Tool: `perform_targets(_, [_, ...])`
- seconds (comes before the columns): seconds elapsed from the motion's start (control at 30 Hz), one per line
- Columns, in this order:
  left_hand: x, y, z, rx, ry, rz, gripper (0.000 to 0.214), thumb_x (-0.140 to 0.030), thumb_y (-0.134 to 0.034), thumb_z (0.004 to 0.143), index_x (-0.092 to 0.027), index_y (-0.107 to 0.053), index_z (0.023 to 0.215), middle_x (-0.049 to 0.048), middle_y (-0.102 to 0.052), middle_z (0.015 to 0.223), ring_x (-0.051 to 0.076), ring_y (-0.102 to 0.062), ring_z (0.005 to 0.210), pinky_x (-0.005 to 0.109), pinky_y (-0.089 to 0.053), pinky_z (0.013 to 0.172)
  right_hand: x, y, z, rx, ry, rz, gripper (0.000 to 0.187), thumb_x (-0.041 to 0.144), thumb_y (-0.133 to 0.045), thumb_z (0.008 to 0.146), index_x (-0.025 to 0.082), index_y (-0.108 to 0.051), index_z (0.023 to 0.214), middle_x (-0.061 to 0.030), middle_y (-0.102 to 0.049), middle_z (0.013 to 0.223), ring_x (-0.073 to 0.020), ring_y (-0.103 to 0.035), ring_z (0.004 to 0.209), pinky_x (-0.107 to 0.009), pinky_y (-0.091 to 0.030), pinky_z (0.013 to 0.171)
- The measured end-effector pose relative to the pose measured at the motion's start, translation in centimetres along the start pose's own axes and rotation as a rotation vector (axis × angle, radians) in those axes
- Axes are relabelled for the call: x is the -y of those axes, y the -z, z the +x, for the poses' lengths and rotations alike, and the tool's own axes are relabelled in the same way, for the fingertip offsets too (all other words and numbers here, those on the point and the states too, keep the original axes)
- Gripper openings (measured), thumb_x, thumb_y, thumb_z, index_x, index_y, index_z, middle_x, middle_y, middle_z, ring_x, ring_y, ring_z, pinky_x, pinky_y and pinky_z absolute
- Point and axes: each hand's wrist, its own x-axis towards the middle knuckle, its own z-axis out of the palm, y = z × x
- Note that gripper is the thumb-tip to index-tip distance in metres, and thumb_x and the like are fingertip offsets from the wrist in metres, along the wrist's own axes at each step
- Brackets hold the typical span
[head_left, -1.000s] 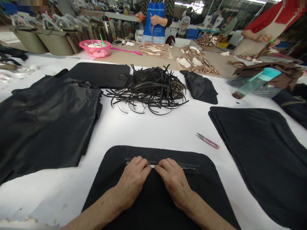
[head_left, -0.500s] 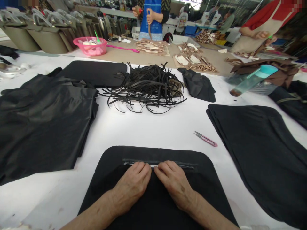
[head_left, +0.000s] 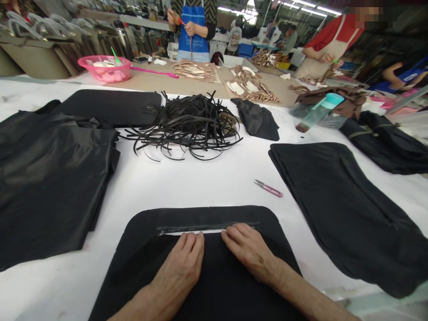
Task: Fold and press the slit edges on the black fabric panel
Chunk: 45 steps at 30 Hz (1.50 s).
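A black fabric panel [head_left: 207, 285] with rounded corners lies in front of me on the white table [head_left: 214, 178]. A long narrow slit [head_left: 200, 228] with a shiny edge runs across its upper part. My left hand [head_left: 182, 267] lies flat on the panel, fingers stretched together, fingertips at the slit's lower edge. My right hand [head_left: 249, 252] also rests flat, its fingertips touching the slit a little to the right. Neither hand holds anything.
Pink thread snips [head_left: 268, 188] lie right of the panel. A heap of black strips [head_left: 187, 125] sits further back. Stacks of black fabric lie at the left [head_left: 50, 178] and right [head_left: 347, 209]. A teal-capped bottle [head_left: 316, 113] and pink basin [head_left: 105, 68] stand beyond. Other people work across the table.
My hands have drawn slightly apart along the slit and flattened out. The view has shifted right, so everything sits further left in the picture.
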Motion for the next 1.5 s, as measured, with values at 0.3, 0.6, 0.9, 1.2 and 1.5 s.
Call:
perform_targets(0.3, [-2.0,0.2,1.0,0.022,0.164,0.054,0.048,-0.017,-0.042,0.085,-0.017,-0.041,0.132,0.0116,-0.06,0.097,0.027,-0.056,0.09,0.045,-0.048,0.084,-1.9,0.5,-3.1,0.006,-0.014,-0.077,0.028,0.009,-0.034,0.09,0.007,-0.056,0.108,-0.0108,-0.059,0.094,-0.0211,-0.052,0.083,-0.035,-0.047,0.074])
perform_targets(0.6, [-2.0,0.2,0.8,0.006,0.163,0.075,0.051,-0.014,-0.045,0.08,-0.02,-0.043,0.131,0.0118,-0.06,0.099,0.03,-0.055,0.095,0.045,-0.046,0.084,-3.1,0.9,-6.7,0.004,-0.121,-0.18,0.031,0.005,-0.034,0.088,0.006,-0.056,0.109,-0.0131,-0.059,0.101,-0.023,-0.054,0.087,-0.036,-0.049,0.075])
perform_targets(0.9, [-2.2,-0.6,0.9,-0.007,0.159,0.094,0.052,-0.014,-0.044,0.08,-0.016,-0.04,0.132,0.0127,-0.059,0.099,0.029,-0.056,0.091,0.047,-0.045,0.083,2.1,1.0,-2.2,-0.129,-0.443,-0.051,0.032,0.002,-0.039,0.084,0.015,-0.059,0.107,-0.0092,-0.06,0.098,-0.0205,-0.056,0.088,-0.033,-0.05,0.078])
perform_targets(1.2, [-1.8,-0.8,0.7,-0.09,0.181,-0.028,0.045,-0.022,-0.042,0.084,-0.012,-0.043,0.128,0.0113,-0.058,0.104,0.028,-0.052,0.096,0.043,-0.042,0.085,1.8,-1.3,-2.5,-0.192,-0.164,-0.119,0.038,0.008,-0.027,0.089,0.009,-0.055,0.115,-0.0124,-0.06,0.102,-0.0216,-0.055,0.095,-0.033,-0.051,0.08])
perform_targets(1.5, [2.6,0.4,-2.4,-0.02,0.036,-0.051,0.036,-0.015,-0.043,0.082,-0.002,-0.051,0.114,0.0133,-0.056,0.108,0.026,-0.05,0.098,0.039,-0.034,0.097,0.4,-0.8,-3.9,-0.181,-0.188,-0.298,0.038,0.003,-0.029,0.084,0.009,-0.056,0.111,-0.0127,-0.059,0.101,-0.0242,-0.055,0.093,-0.037,-0.051,0.078])
